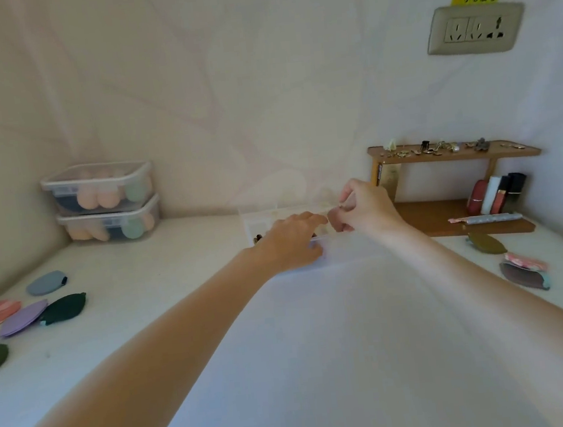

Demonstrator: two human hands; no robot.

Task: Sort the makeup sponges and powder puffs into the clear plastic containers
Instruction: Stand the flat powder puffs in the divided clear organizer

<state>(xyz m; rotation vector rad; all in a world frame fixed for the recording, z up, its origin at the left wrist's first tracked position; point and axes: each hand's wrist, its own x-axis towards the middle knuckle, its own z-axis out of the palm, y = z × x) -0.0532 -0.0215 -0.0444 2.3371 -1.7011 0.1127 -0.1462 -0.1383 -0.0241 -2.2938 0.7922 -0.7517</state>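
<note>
- At the far left we see flat powder puffs [25,315] scattered on the white table [322,364]: a grey-blue one, a pink one, a lilac one and two dark green ones, some overlapping.
- Behind them, in the left back corner against the wall, two clear plastic containers [103,203] are stacked, lids on. Through their walls we make out peach and pale green makeup sponges [98,198].
- Moving toward the middle, our left hand [293,239] reaches forward, palm down, with its fingers straight and relaxed, resting on the front edge of a small clear compartment box [257,224] that sits at the back of the table. It grips nothing we can see.
- Small dark items lie in the box; they are too blurred for us to name.
- Just to the right, our right hand [364,208] is raised above the box, with the fingers curled and pinching a thin clear flap, which seems to be the box's lid [292,196]; the blur keeps us from being certain.
- Further right, a two-tier wooden shelf [453,157] stands against the wall, with small jewellery on top and lipstick tubes [496,194] on the lower board.
- In front of the shelf, on the table, lie an olive puff [487,243] and a greyish puff [523,274] with a pink one partly on it.
- High on the right wall is a power socket [475,29] with a yellow label above it.
</note>
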